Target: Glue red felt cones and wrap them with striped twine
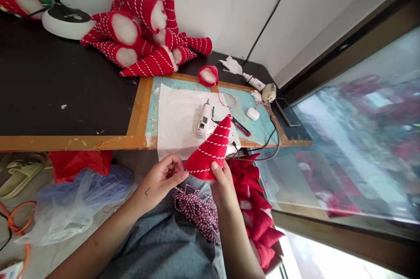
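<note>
A red felt cone wound with red-and-white cord is held upright, tip away from me, over the table's front edge. My right hand grips its lower right side, thumb on the front. At the cone's lower left corner is my left hand, its thumb and forefinger pinched together; whether cord lies between them is too small to tell. Behind the cone a white glue gun lies on a white sheet. A bundle of red-and-white cord rests on my lap.
Stuffed striped cones are piled at the back beside a white lamp base. Pliers, a cord loop, a white case, a bottle and a phone lie to the right. Red cones fill a box below.
</note>
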Available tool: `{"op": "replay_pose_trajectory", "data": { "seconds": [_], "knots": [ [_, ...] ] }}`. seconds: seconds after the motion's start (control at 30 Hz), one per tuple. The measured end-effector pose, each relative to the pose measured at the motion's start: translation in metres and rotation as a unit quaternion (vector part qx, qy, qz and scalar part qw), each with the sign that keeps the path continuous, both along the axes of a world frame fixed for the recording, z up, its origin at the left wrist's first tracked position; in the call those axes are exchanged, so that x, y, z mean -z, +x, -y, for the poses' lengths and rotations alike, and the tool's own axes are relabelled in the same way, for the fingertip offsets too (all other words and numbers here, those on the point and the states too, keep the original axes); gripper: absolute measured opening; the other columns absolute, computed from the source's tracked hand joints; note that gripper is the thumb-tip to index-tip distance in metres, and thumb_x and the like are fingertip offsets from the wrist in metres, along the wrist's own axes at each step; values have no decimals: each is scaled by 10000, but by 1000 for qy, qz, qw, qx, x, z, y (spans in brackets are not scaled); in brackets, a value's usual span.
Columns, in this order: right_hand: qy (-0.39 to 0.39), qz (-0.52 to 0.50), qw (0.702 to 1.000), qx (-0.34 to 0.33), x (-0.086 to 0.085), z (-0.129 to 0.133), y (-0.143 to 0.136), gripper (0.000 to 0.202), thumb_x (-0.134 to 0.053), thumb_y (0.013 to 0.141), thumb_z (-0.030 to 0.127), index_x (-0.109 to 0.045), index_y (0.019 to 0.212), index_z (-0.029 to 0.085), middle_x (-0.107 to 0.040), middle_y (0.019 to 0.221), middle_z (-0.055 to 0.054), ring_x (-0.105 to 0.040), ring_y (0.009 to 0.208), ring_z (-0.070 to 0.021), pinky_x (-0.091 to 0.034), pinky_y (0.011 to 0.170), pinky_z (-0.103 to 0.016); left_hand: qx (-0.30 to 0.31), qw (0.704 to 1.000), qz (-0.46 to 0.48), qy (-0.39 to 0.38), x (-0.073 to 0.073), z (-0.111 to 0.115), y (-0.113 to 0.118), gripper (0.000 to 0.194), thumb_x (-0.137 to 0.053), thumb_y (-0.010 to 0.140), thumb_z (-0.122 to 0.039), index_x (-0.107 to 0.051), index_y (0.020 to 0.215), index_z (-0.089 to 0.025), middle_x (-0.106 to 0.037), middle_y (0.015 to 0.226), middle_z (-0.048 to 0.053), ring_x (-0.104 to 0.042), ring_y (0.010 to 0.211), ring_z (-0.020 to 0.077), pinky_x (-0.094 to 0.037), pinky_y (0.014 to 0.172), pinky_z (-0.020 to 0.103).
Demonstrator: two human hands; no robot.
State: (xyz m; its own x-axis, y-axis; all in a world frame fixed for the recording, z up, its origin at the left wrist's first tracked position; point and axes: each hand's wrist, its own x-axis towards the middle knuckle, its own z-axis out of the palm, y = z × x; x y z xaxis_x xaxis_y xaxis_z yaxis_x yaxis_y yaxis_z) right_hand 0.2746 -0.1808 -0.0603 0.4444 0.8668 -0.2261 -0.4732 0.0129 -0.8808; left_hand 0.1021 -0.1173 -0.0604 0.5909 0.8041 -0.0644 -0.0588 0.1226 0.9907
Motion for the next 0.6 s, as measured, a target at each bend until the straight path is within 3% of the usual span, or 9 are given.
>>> {"op": "replay_pose_trajectory", "data": {
  "seconds": [0.1, 0.2, 0.33, 0.47, 0.53, 0.6],
  "knots": [
    [21, -12, 1000, 13, 2, 5, 7, 493, -898, 710, 521, -743, 1060, 210, -802, 1001, -63, -758, 889, -252, -611, 864, -384, 12, 1000, -19, 12, 18, 4, -5, 277, -723, 919, -433, -659, 828, -179, -603, 727, -13, -570, 666, 120, -463, 618, 206],
    [41, 9, 999, 28, 5, 8, 15, 472, -885, 730, 502, -740, 1071, 209, -799, 995, -63, -756, 874, -248, -612, 842, -376, -60, 997, -20, 54, 19, 11, -5, 192, -716, 925, -374, -711, 869, -190, -663, 743, -5, -624, 674, 126, -502, 623, 199],
    [32, 32, 996, 74, 7, 12, 22, 484, -910, 698, 473, -724, 1062, 213, -799, 966, -40, -754, 835, -227, -610, 817, -356, -168, 967, 13, 190, -13, 22, -1, 50, -683, 958, -208, -723, 936, -230, -682, 795, -32, -621, 648, 97, -498, 599, 176],
    [17, 50, 994, 96, 1, 17, 24, 526, -939, 650, 449, -708, 1056, 210, -800, 955, -32, -757, 839, -225, -612, 831, -359, -157, 920, 15, 359, -50, 31, 4, 182, -678, 945, -87, -707, 1015, -253, -702, 903, -27, -654, 777, 107, -518, 687, 185],
    [28, 36, 994, 102, -1, 18, 24, 539, -946, 631, 460, -708, 1045, 212, -801, 952, -31, -761, 852, -234, -617, 843, -370, -168, 912, -22, 373, -56, 30, 7, 135, -676, 955, -117, -687, 999, -243, -674, 849, -39, -605, 695, 91, -483, 642, 180],
    [48, 12, 993, 108, -2, 19, 22, 522, -934, 646, 479, -714, 1040, 217, -802, 957, -32, -764, 854, -236, -623, 837, -373, -180, 930, -68, 312, -51, 26, 12, 36, -661, 981, -224, -665, 945, -225, -628, 773, -44, -538, 613, 91, -436, 576, 189]
  ]
}}
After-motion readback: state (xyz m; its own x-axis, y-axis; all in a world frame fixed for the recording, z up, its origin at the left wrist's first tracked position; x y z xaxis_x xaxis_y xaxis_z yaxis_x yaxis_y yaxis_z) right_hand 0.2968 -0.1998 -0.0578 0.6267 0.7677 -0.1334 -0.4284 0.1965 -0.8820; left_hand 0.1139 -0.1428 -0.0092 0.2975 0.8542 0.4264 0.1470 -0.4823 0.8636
